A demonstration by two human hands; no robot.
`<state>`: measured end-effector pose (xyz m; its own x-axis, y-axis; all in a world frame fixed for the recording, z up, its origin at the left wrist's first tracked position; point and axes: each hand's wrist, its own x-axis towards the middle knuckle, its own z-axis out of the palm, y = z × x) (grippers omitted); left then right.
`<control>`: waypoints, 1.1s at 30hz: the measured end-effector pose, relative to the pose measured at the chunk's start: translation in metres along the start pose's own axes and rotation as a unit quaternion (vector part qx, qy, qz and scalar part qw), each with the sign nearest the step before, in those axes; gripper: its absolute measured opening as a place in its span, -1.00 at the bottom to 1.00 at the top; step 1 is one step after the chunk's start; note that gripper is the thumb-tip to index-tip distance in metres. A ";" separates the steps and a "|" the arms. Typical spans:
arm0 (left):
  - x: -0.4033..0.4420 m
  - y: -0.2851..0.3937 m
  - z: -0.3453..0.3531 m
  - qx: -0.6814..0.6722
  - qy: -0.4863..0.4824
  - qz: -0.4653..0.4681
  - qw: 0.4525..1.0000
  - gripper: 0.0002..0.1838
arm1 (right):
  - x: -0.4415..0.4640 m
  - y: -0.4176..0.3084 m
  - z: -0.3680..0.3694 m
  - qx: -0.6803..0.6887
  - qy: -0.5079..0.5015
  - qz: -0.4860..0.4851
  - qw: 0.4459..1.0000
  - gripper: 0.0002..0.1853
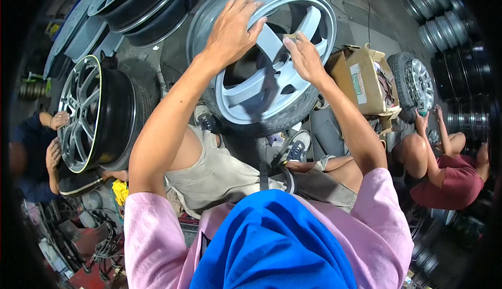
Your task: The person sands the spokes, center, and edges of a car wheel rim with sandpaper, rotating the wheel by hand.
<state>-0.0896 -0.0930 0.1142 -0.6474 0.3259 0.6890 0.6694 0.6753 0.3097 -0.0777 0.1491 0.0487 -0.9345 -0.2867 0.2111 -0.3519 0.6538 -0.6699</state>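
A light grey wheel rim [243, 91] with broad spokes lies tilted on a dark tire [261, 127] in front of me. My left hand [234, 27] rests on the upper left edge of the rim, its fingers spread over the lip and the thumb apart. On the right side, my right hand [305, 58] is closed on a small tan pad [291, 37], which touches a spoke near the hub. The palm side of my right hand is hidden.
At the left, a co-worker's hands hold another rim [81, 114]. A co-worker in a red shirt [454, 182] crouches at the right by a tire with a silver wheel [420, 82]. Nearby stand an open cardboard box [361, 82] and stacked rims [444, 27].
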 end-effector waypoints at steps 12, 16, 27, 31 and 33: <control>0.000 0.000 -0.002 -0.005 0.011 -0.008 1.000 -0.61 | -0.022 0.011 0.002 -0.164 0.222 -0.222 0.935 -0.68; 0.001 -0.003 -0.002 -0.045 0.011 -0.027 0.999 -0.63 | -0.014 -0.020 0.045 -0.050 0.284 -0.155 0.945 -0.69; 0.005 0.002 -0.001 -0.165 -0.009 -0.111 0.980 -0.55 | -0.024 -0.020 0.030 0.048 0.262 -0.131 0.955 -0.73; 0.002 -0.004 -0.003 -0.149 0.001 -0.111 0.983 -0.53 | 0.004 -0.074 0.026 0.083 0.249 -0.177 0.949 -0.58; 0.002 -0.005 -0.006 -0.141 -0.004 -0.108 0.984 -0.52 | -0.002 -0.076 0.032 0.068 0.249 -0.180 0.949 -0.50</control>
<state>-0.0920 -0.0996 0.1183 -0.7875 0.2003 0.5828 0.5897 0.5198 0.6182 -0.0476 0.0775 0.0759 -0.6774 -0.0859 0.7306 -0.6739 0.4707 -0.5695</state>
